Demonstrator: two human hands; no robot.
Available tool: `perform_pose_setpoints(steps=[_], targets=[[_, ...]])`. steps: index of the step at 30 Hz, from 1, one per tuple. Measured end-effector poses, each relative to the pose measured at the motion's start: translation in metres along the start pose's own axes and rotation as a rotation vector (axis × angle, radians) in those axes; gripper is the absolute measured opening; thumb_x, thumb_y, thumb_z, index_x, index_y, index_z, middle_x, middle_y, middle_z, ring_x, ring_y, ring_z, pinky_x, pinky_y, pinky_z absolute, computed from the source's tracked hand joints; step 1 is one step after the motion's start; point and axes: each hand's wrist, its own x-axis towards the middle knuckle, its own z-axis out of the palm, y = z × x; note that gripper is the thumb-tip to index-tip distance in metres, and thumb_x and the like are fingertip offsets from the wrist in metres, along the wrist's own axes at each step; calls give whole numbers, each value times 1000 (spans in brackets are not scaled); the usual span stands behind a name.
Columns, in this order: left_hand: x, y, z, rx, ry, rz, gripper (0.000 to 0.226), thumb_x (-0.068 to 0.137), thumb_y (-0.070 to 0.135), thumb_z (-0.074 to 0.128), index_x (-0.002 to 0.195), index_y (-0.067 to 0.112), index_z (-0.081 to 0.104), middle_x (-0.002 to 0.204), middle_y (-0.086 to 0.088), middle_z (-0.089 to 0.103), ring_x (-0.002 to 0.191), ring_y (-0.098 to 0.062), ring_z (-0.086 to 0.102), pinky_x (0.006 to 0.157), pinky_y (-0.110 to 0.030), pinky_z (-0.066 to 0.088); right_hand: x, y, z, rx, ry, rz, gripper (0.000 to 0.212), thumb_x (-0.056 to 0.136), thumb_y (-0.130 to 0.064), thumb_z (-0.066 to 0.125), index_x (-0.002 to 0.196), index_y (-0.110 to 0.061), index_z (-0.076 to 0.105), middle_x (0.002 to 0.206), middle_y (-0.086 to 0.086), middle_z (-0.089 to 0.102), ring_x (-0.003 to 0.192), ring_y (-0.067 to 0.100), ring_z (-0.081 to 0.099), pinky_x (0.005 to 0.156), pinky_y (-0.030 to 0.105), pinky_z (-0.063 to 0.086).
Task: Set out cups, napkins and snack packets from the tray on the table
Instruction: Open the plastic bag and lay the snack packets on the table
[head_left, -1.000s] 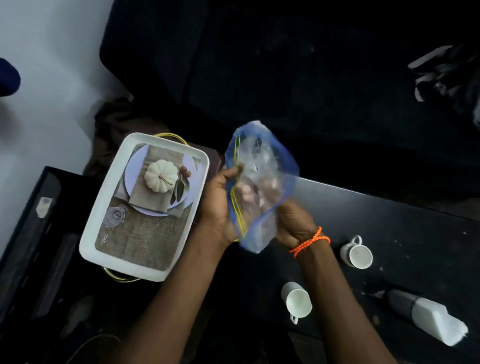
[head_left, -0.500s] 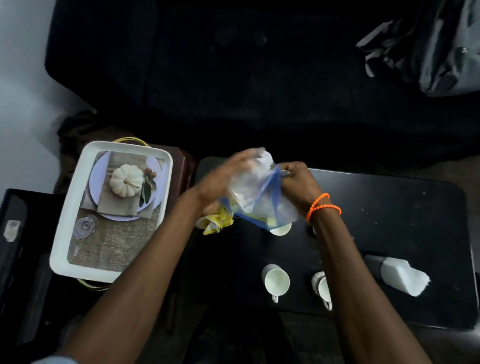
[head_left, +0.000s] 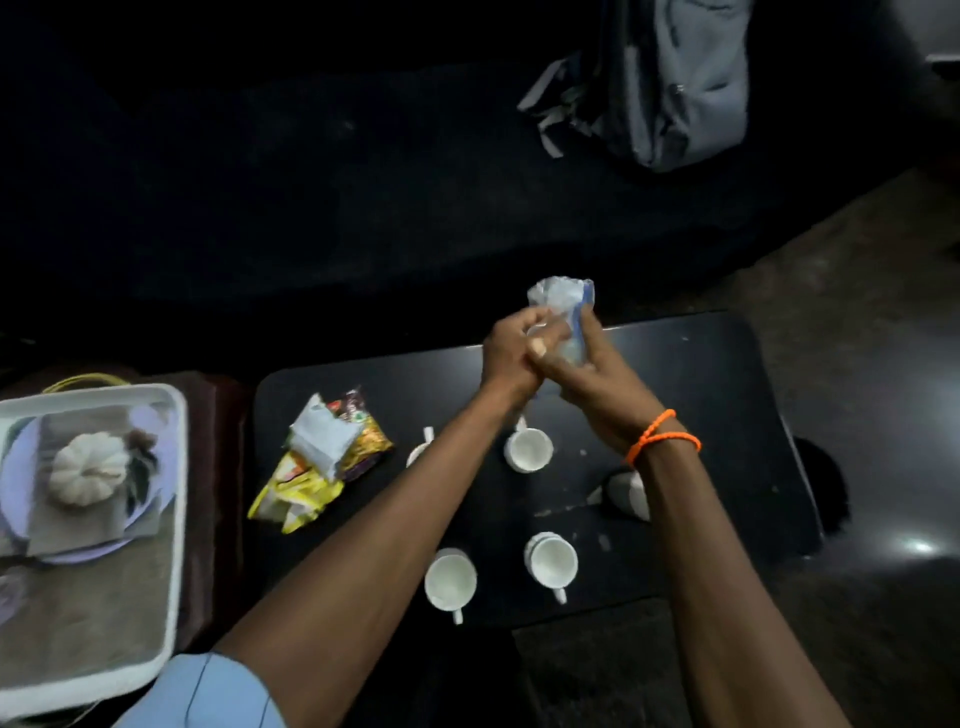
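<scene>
Both hands hold a crumpled clear plastic bag (head_left: 562, 301) with a blue strip above the far edge of the black table (head_left: 727, 395). My left hand (head_left: 511, 358) and my right hand (head_left: 597, 379) are pressed together around it. Snack packets (head_left: 311, 488) and a white napkin pack (head_left: 322, 441) lie in a heap on the table's left part. White cups stand on the table: one (head_left: 529, 449) below my hands, two near the front edge (head_left: 450, 581) (head_left: 551, 562), and another (head_left: 418, 452) partly hidden by my left forearm.
A white tray (head_left: 176, 467) with a pumpkin-and-plate picture sits on a brown stand at the left. A white object (head_left: 631, 493) lies behind my right forearm. A dark sofa with a grey backpack (head_left: 675, 78) runs behind the table. Floor shows at the right.
The bag was open and full a second ago; now the packets lie on the table and the bag is crumpled small between both hands, further right. The view has shifted right.
</scene>
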Motion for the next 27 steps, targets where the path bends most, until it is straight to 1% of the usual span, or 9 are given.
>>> perform_pose_setpoints(steps=[3,6,8,11,14,16,19,23,27], targets=[[-3,13,44,-421,-362,-265,38,90,35,57,106,6,76,103,-18,74,95,-29,67,84,-39,55,-19,2,-62,-51,49,-8,98,86,-18,81,160,-36,20,145,-3,58,115,8,68,82,24,59],[3,17,71,-376,-588,-331,47,96,39,53,120,4,72,115,-15,71,103,-27,67,91,-39,55,-50,11,-122,-116,292,-65,66,84,-12,82,141,-24,52,126,1,67,103,13,72,75,38,63],[3,13,95,-99,-569,-173,23,97,30,61,106,17,78,100,2,76,96,-13,69,82,-33,56,-69,17,-150,-66,450,-86,36,84,2,76,115,-12,64,101,4,69,83,12,72,66,39,64],[-2,7,135,141,-569,-25,15,93,29,73,107,34,69,94,18,72,83,7,68,77,-31,53,-97,28,-178,83,545,-34,26,83,14,68,97,-7,64,91,15,65,83,28,69,69,55,64],[-18,-7,174,47,-749,-125,37,95,24,71,128,29,56,104,2,71,80,-6,74,61,-31,60,-118,42,-194,254,397,35,32,84,15,69,104,-10,64,98,14,70,96,32,70,82,50,62],[-26,-21,198,162,-668,-21,44,88,12,73,128,21,56,95,-1,68,66,-4,70,53,-25,55,-132,51,-205,327,290,65,38,83,5,74,116,-11,61,108,10,73,104,27,70,92,47,58],[-38,-36,230,408,-484,187,37,76,3,72,107,20,65,90,5,65,71,-8,61,68,-29,54,-153,59,-223,72,325,125,67,75,-20,88,133,-17,54,121,2,73,112,17,71,98,37,56],[-50,-50,274,443,-666,196,25,77,0,72,91,21,70,79,9,66,70,-5,59,69,-26,52,-170,66,-246,-302,633,159,83,70,-17,91,140,-14,45,123,3,67,111,19,67,98,33,54],[-49,-44,301,210,-911,-96,30,91,19,76,117,35,74,117,9,73,108,-10,72,84,-33,61,-195,77,-283,-517,1108,-71,53,71,7,70,122,-6,65,115,9,67,106,25,63,95,19,46]])
